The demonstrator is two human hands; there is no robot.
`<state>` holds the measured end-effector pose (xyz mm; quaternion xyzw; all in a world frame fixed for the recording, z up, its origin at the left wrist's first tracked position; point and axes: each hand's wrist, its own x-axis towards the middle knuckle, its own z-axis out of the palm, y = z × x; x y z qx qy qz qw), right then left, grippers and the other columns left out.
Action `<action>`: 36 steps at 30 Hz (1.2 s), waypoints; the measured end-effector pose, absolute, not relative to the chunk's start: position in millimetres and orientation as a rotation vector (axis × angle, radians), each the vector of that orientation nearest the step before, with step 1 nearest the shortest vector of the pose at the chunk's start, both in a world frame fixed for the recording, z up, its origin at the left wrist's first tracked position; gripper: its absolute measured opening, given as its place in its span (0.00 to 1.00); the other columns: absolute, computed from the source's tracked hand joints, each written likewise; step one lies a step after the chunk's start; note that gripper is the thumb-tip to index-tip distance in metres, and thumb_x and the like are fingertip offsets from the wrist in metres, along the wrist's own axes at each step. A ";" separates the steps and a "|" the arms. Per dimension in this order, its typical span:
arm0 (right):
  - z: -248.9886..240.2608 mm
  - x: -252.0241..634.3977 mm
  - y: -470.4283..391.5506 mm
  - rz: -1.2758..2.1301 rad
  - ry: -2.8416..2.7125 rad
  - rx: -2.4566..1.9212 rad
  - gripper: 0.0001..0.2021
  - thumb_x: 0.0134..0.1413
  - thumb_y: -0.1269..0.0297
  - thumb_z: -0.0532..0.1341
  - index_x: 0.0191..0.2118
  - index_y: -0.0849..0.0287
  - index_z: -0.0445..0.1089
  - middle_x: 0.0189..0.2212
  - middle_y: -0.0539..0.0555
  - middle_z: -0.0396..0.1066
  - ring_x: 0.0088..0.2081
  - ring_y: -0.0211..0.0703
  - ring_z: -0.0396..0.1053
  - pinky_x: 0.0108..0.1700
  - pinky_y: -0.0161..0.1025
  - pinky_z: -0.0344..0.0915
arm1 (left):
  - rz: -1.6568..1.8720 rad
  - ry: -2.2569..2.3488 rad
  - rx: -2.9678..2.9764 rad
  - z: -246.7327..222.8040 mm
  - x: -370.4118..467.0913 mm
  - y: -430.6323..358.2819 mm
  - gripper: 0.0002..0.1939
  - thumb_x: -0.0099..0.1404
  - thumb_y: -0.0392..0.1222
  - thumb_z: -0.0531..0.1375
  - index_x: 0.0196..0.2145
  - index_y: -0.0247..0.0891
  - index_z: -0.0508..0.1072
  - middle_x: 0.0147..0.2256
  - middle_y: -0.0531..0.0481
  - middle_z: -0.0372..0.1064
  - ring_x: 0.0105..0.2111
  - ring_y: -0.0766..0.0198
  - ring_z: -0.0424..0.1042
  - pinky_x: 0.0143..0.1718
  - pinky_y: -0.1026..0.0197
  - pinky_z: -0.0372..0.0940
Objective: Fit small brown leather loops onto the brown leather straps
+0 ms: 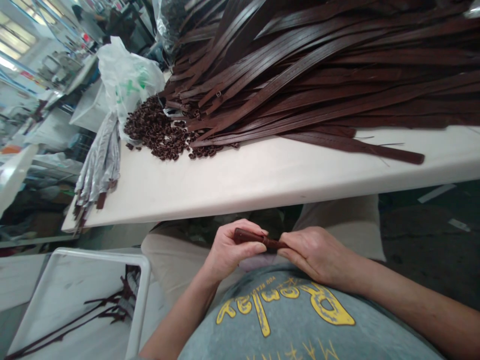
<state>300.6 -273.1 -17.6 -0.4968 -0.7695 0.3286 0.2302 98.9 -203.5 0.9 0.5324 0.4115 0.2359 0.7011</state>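
Note:
Between my hands, just in front of my shirt, is a short visible length of dark brown leather strap [249,237]. My left hand [228,250] pinches its end between thumb and fingers. A narrow band wraps around the strap close to my left fingertips. Closed around the other part of the strap is my right hand [318,252], which hides the rest of it. Many long brown straps [318,95] with stitched edges lie piled on the white table [262,175]. Beside their ends sits a heap of small brown loops [159,130].
A white plastic bag [129,75] stands behind the loops. Silver-wrapped straps [99,160] hang over the table's left end. At lower left, a white-rimmed tray [101,255] holds thin brown strips. Machines and a person [88,22] are in the background.

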 end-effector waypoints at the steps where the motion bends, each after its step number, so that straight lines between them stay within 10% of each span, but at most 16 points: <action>1: -17.0 298.5 -271.4 0.891 -2.113 -1.331 0.20 0.71 0.59 0.47 0.28 0.57 0.66 0.21 0.51 0.71 0.23 0.40 0.67 0.26 0.37 0.52 | 0.513 0.913 1.176 0.8 101.5 -205.5 0.12 0.49 0.43 0.75 0.32 0.38 0.82 0.33 0.48 0.77 0.32 0.63 0.73 0.34 0.63 0.69; 25: -6.4 316.1 -283.5 1.374 -1.823 -1.330 0.17 0.67 0.52 0.48 0.33 0.56 0.66 0.26 0.49 0.68 0.26 0.40 0.65 0.29 0.36 0.55 | 0.607 0.848 1.392 5.7 87.2 -197.1 0.08 0.55 0.41 0.72 0.33 0.40 0.82 0.35 0.47 0.76 0.35 0.61 0.73 0.39 0.61 0.68; 36: -12.7 310.0 -293.6 0.987 -1.965 -1.380 0.21 0.71 0.56 0.45 0.26 0.56 0.61 0.20 0.48 0.64 0.22 0.38 0.62 0.27 0.37 0.50 | 0.611 0.859 1.322 -1.3 91.7 -208.7 0.10 0.54 0.46 0.72 0.33 0.40 0.82 0.35 0.48 0.76 0.35 0.60 0.73 0.38 0.60 0.68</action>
